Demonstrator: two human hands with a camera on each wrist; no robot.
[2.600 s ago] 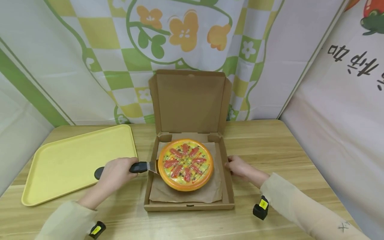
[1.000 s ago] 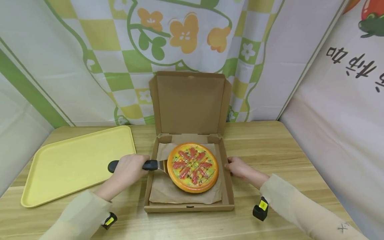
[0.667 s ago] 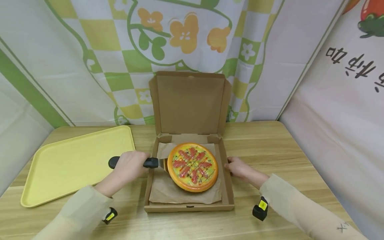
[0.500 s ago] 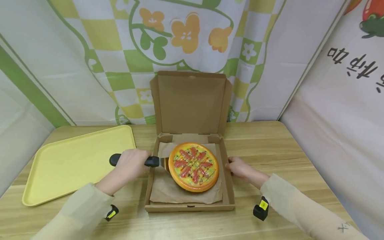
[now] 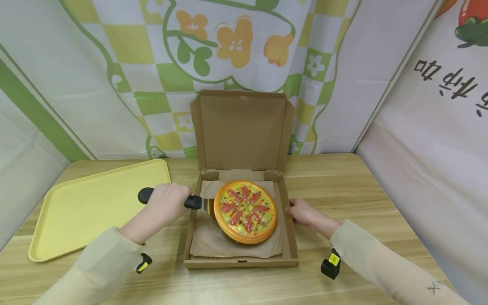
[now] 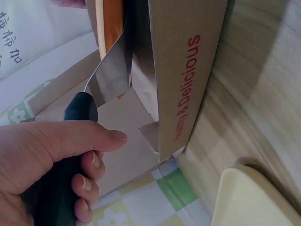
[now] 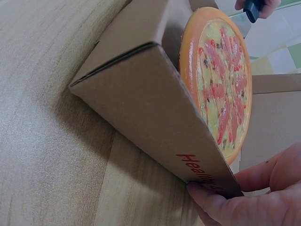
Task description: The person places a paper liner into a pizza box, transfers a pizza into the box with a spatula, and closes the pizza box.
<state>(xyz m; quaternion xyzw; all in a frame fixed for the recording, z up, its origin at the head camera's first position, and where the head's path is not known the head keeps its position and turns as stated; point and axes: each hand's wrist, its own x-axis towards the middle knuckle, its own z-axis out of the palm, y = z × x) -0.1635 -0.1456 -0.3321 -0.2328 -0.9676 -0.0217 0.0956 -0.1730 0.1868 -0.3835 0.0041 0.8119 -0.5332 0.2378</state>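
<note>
Pizza [image 5: 245, 212], round and thick, is lying within the open box [image 5: 213, 264], above the brown paper [image 5: 209, 245] that is lining its bottom. Its orange rim is looking smooth and shiny, and its yellow-green top is showing glossy red pieces, set like petals, with thin red lines. The spatula [image 5: 193, 202] is reaching with its thin metal blade [image 6: 113, 70] under the left edge of the pizza, and this side is appearing a little higher than the other. Your left hand [image 5: 167, 201] is curling its fingers round the smooth black handle [image 6: 81, 108], so the pizza is lying just to the right of this hand. Your right hand [image 5: 303, 212] is pinching the right wall of the box between thumb and fingers, and the pizza is lying near, to its left. The plain brown cardboard is forming an upright lid [image 5: 242, 131], and the side walls are bearing red letters [image 6: 188, 87]. Farther left, a yellow tray [image 5: 95, 203] with rounded corners is lying on the wood-grained table [image 5: 335, 178]. Behind, a checked, flowered curtain [image 5: 141, 76] is hanging.
</note>
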